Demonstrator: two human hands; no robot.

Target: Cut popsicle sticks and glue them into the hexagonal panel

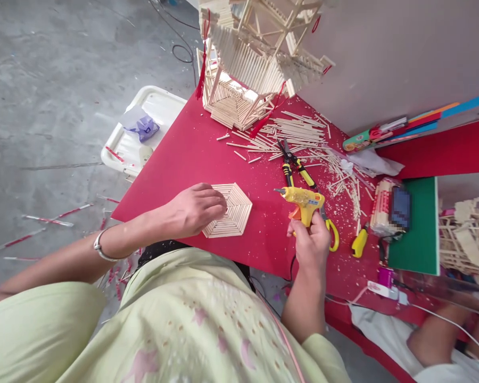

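My right hand (pixel 312 236) is wrapped round the handle of a yellow hot glue gun (pixel 303 198), its nozzle pointing left above the red tabletop. A flat hexagonal panel (pixel 237 213) of thin wooden sticks lies near the table's front edge. Over the left part of that panel is my left hand (pixel 197 210), fingers curled and pressed together, tips towards its middle. What they pinch, if anything, is hidden. Behind the glue gun lie pliers (pixel 297 165) with black and yellow handles. Yellow-handled scissors (pixel 333 234) are partly covered by my right hand.
A stick-built pavilion model (pixel 243 69) with red tassels stands at the back. Loose sticks (pixel 291 133) and crumbs spread beside it. A yellow cutter (pixel 360 242), a stick bundle (pixel 380 205) and a power strip (pixel 383 290) lie right. Another person's arm (pixel 435 332) shows lower right.
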